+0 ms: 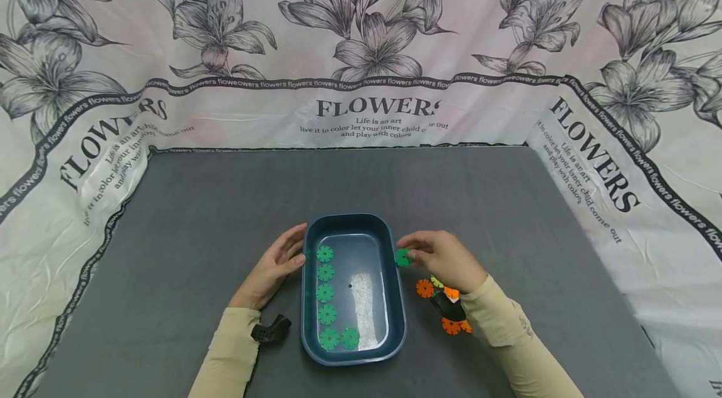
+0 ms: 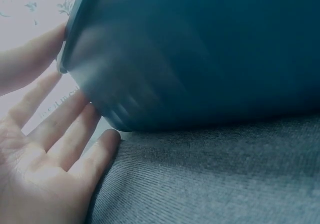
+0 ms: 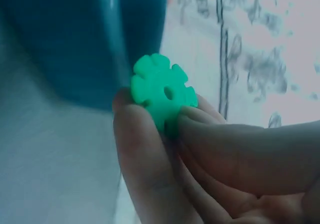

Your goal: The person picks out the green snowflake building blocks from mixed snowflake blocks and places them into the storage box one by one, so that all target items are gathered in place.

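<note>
While the head view shows the green disc [image 1: 402,257] only small, beside the right rim of the blue tray [image 1: 369,257], the right wrist view shows its notched edge and a round hole. The right hand [image 1: 448,259] pinches this disc between thumb and fingers; whether the disc touches the rim, I cannot tell. The left hand [image 1: 274,269] is spread, and the left wrist view shows its extended fingers at the tray's outer wall. Inside the tray lie six green pieces [image 1: 324,292]: five in a column along the left side, one beside the lowest. Near the right sleeve [image 1: 496,313], orange pieces [image 1: 425,288] and some yellow lie on the grey table [image 1: 214,210], partly hidden by a black wrist device [image 1: 448,308].
</note>
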Demonstrator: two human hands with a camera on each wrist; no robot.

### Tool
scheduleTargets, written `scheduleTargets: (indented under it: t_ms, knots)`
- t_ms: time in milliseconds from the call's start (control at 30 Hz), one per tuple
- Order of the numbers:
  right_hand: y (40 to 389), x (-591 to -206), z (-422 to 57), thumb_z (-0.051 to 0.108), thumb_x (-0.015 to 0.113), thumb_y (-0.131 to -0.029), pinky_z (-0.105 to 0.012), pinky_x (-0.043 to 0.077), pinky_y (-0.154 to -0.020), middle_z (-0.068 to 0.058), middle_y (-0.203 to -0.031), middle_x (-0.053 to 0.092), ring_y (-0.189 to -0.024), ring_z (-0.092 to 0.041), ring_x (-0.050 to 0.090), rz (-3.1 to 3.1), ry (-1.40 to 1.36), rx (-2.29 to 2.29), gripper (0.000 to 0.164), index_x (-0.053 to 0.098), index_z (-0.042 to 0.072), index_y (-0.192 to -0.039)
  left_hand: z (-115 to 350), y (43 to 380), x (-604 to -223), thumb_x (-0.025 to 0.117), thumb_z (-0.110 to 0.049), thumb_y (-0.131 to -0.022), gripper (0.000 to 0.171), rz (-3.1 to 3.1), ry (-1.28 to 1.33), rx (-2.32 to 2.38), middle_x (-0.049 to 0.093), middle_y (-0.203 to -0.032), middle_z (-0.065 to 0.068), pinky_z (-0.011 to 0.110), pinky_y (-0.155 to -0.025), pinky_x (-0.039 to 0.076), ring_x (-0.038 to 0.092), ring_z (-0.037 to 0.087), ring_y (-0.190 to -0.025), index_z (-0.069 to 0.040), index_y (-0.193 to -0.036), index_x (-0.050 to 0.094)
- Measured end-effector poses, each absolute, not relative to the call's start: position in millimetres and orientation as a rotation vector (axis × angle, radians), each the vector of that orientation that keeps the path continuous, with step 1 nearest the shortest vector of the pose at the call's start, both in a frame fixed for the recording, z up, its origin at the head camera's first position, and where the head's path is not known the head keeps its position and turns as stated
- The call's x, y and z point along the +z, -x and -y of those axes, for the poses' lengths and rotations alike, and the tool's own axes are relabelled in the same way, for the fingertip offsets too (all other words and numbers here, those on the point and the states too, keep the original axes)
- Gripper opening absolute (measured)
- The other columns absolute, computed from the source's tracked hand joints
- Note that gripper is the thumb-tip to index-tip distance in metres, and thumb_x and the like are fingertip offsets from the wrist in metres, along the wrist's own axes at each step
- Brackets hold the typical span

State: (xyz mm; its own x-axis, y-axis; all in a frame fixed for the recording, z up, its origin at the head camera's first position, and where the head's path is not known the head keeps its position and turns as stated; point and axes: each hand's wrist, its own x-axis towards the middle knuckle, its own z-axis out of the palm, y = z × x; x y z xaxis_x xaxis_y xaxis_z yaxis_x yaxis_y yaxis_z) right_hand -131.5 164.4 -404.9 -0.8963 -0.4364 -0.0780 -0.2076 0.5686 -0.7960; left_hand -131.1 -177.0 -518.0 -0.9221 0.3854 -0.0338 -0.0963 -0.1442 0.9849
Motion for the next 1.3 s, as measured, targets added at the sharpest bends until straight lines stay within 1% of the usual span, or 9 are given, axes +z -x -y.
scheduleTargets:
  t_ms: [167, 333, 467, 533, 700, 800, 967, 1167, 1300]
  knots:
    - [143, -394, -133, -0.003, 0.057, -0.093, -0.026, 0.056, -0.070, -0.013, -0.105, 0.070, -0.081, -0.023, 0.070, -2.403, 0.676, -1.176, 0.023, 0.069, 0.001, -0.112, 177, 132, -517, 0.059, -0.010, -0.096, 0.063, -1.807, -0.304, 2.133, 0.027, -0.155, 0.003, 0.030, -0.108, 0.033, 0.027, 0.021, -0.142, -0.022, -0.150, 0.029]
    - [153, -399, -99, -0.004, 0.054, -0.094, -0.027, 0.056, -0.069, -0.014, -0.108, 0.069, -0.080, -0.021, 0.070, -2.229, 0.780, -1.023, 0.023, 0.069, -0.002, -0.112, 177, 132, -518, 0.059, -0.010, -0.095, 0.063, -1.783, -0.296, 2.145, 0.028, -0.155, 0.004, 0.024, -0.104, 0.037, 0.028, 0.021, -0.141, -0.021, -0.150, 0.029]
    - [157, -412, -78, -0.015, 0.053, -0.087, -0.023, 0.055, -0.065, -0.009, -0.091, 0.069, -0.072, -0.012, 0.062, -2.168, 0.813, -0.870, 0.028, 0.071, -0.003, -0.105, 176, 131, -518, 0.058, -0.010, -0.096, 0.063, -1.774, -0.298, 2.146, 0.027, -0.155, 0.004, 0.025, -0.105, 0.036, 0.028, 0.021, -0.142, -0.021, -0.150, 0.029]
    - [155, -419, -72, -0.020, 0.053, -0.082, -0.023, 0.055, -0.063, -0.010, -0.085, 0.068, -0.070, -0.012, 0.059, -2.139, 0.808, -0.831, 0.032, 0.072, -0.003, -0.102, 176, 132, -518, 0.058, -0.010, -0.096, 0.062, -1.771, -0.299, 2.142, 0.027, -0.155, 0.003, 0.027, -0.106, 0.035, 0.027, 0.021, -0.142, -0.022, -0.150, 0.029]
    - [146, -429, -61, -0.021, 0.058, -0.076, -0.020, 0.053, -0.059, -0.012, -0.087, 0.072, -0.072, -0.013, 0.063, -2.142, 0.817, -0.772, 0.031, 0.075, -0.001, -0.093, 176, 132, -517, 0.057, -0.010, -0.096, 0.062, -1.776, -0.301, 2.136, 0.027, -0.155, 0.003, 0.036, -0.110, 0.031, 0.027, 0.021, -0.142, -0.022, -0.150, 0.029]
    - [143, -432, -58, -0.020, 0.060, -0.075, -0.018, 0.050, -0.055, -0.011, -0.085, 0.073, -0.065, -0.009, 0.061, -2.169, 0.849, -0.752, 0.029, 0.075, -0.001, -0.090, 177, 132, -517, 0.058, -0.011, -0.096, 0.062, -1.786, -0.297, 2.139, 0.027, -0.155, 0.002, 0.040, -0.111, 0.030, 0.028, 0.021, -0.141, -0.022, -0.150, 0.030]
    - [139, -433, -56, -0.020, 0.062, -0.073, -0.017, 0.048, -0.053, -0.010, -0.079, 0.072, -0.059, -0.004, 0.056, -2.203, 0.890, -0.743, 0.027, 0.075, -0.002, -0.088, 178, 132, -516, 0.059, -0.011, -0.096, 0.062, -1.786, -0.286, 2.140, 0.028, -0.155, 0.002, 0.037, -0.110, 0.031, 0.029, 0.020, -0.141, -0.022, -0.150, 0.030]
    - [134, -435, -56, -0.015, 0.068, -0.073, -0.016, 0.049, -0.059, -0.007, -0.077, 0.073, -0.066, -0.009, 0.063, -2.272, 0.963, -0.681, 0.020, 0.076, 0.000, -0.083, 177, 132, -515, 0.060, -0.011, -0.095, 0.063, -1.793, -0.286, 2.138, 0.029, -0.155, 0.003, 0.034, -0.109, 0.033, 0.030, 0.020, -0.141, -0.021, -0.149, 0.030]
    - [132, -434, -55, -0.013, 0.070, -0.073, -0.017, 0.048, -0.058, -0.005, -0.076, 0.072, -0.065, -0.008, 0.060, -2.307, 0.943, -0.633, 0.017, 0.075, 0.002, -0.079, 177, 132, -516, 0.059, -0.010, -0.095, 0.062, -1.797, -0.287, 2.140, 0.028, -0.155, 0.002, 0.035, -0.110, 0.032, 0.029, 0.020, -0.141, -0.021, -0.149, 0.030]
